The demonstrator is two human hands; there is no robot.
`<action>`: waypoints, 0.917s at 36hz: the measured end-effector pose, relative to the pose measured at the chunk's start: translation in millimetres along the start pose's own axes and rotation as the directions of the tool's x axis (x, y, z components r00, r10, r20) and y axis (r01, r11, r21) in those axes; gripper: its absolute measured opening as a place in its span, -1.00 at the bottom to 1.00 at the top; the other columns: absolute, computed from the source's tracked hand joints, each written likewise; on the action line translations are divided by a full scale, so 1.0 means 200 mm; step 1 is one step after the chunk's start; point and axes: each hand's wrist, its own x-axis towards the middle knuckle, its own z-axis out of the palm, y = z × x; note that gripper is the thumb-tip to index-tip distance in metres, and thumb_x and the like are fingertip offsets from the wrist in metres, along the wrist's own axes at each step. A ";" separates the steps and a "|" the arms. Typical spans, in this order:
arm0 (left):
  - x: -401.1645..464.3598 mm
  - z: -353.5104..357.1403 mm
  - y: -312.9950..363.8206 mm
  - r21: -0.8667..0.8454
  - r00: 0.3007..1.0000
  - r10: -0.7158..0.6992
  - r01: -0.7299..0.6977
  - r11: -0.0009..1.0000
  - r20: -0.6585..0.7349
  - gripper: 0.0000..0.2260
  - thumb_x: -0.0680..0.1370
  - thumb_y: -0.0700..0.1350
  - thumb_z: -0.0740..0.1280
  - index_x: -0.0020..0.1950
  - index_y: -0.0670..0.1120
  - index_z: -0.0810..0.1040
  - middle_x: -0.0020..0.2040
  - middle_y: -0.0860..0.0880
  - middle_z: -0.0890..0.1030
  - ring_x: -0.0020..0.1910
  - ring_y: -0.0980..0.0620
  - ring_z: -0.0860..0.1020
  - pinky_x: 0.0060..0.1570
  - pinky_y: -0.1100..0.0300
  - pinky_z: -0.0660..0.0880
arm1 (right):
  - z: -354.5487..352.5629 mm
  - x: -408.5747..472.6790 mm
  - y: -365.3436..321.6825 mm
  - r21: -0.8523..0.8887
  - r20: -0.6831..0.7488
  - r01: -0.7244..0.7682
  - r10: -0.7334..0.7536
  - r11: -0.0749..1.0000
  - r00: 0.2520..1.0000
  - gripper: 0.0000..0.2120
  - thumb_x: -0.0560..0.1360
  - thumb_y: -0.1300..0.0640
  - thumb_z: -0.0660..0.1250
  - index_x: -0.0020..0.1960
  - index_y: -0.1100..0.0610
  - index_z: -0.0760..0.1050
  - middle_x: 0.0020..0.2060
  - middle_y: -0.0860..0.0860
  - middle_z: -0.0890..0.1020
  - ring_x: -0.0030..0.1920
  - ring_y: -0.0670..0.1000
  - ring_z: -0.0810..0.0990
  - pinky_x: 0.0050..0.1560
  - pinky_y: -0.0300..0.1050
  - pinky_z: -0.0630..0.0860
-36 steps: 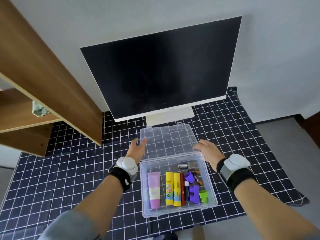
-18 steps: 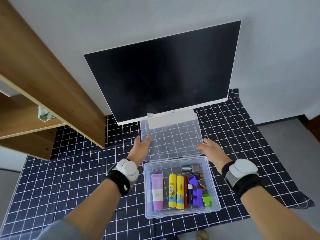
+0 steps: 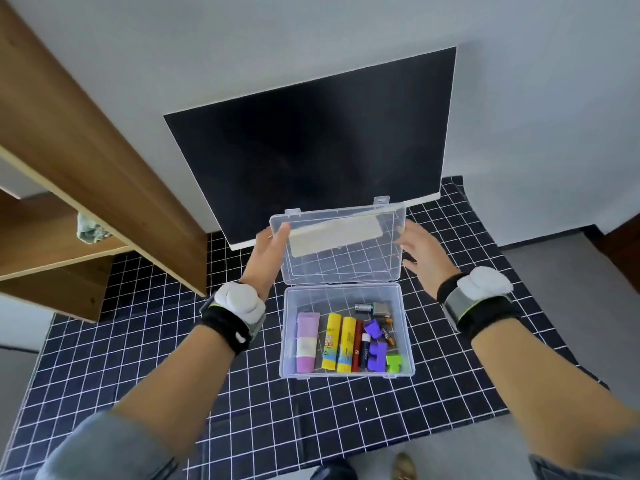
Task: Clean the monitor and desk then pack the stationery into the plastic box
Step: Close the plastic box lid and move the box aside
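Though behind lid (image 3: 341, 247), hands' (image 3: 268, 252) (image 3: 424, 252) fingertips (image 3: 283, 229) indistinct.

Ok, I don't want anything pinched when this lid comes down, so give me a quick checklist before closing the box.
1. Stationery lies below the rim of the plastic box: ok, as far as this view shows.
2. Nothing lies across the hinge edge: ok.
3. Lid supported on both sides: left hand ok; right hand at the edge, contact cannot tell.
4. Front latch tabs undamaged: cannot tell.
5. Lid clear of the monitor behind: cannot tell; they overlap in this view.
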 end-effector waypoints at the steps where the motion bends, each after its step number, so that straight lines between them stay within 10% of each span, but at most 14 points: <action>1: -0.02 -0.01 0.02 0.017 1.000 0.017 -0.017 1.000 0.007 -0.31 0.44 0.46 0.17 0.45 0.12 0.27 0.35 0.11 0.40 0.38 0.01 0.38 0.43 -0.09 0.28 | 0.00 -0.03 -0.03 0.008 0.014 0.021 -0.021 1.000 1.000 -0.60 0.57 0.18 0.15 0.41 0.03 0.38 0.32 -0.15 0.45 0.38 -0.03 0.36 0.40 0.06 0.29; 15: -0.35 -0.06 -0.07 0.254 0.990 0.136 -0.138 0.957 0.026 -0.59 0.65 0.23 0.09 0.37 0.04 0.42 0.25 0.12 0.54 0.25 0.15 0.48 0.21 0.15 0.34 | -0.12 -0.36 0.07 -0.210 0.147 0.212 -0.183 0.955 0.972 -0.63 0.67 -0.03 0.05 0.41 -0.01 0.42 0.39 -0.08 0.47 0.38 -0.13 0.41 0.44 0.03 0.32; 20: -0.49 -0.04 -0.16 0.325 0.987 0.153 -0.162 0.932 0.054 -0.64 0.66 0.19 0.12 0.31 0.02 0.45 0.17 0.10 0.56 0.15 0.14 0.51 0.02 0.26 0.39 | -0.15 -0.48 0.17 -0.233 0.180 0.217 -0.177 0.948 0.968 -0.38 0.38 -0.44 0.20 0.31 -0.14 0.51 0.27 -0.21 0.56 0.32 -0.20 0.47 0.43 0.04 0.32; 28: -0.55 -0.05 -0.31 0.445 0.987 0.121 -0.155 0.882 0.105 -0.69 0.61 0.24 0.17 0.28 0.16 0.47 0.25 0.18 0.54 0.26 0.13 0.49 0.31 0.07 0.42 | -0.15 -0.53 0.31 -0.340 0.257 0.238 -0.153 0.910 0.954 -0.69 0.62 -0.01 0.21 0.32 0.00 0.52 0.24 -0.26 0.54 0.22 -0.39 0.46 0.14 -0.47 0.37; 33: -0.60 -0.01 -0.43 0.551 0.985 0.105 -0.164 0.818 0.138 -0.70 0.64 0.14 0.22 0.34 0.09 0.46 0.25 0.20 0.46 0.24 0.18 0.41 0.22 0.23 0.31 | -0.14 -0.53 0.42 -0.457 0.296 0.274 -0.146 0.846 0.944 -0.70 0.64 0.12 0.20 0.35 0.00 0.48 0.20 -0.30 0.54 0.23 -0.34 0.48 0.33 -0.23 0.43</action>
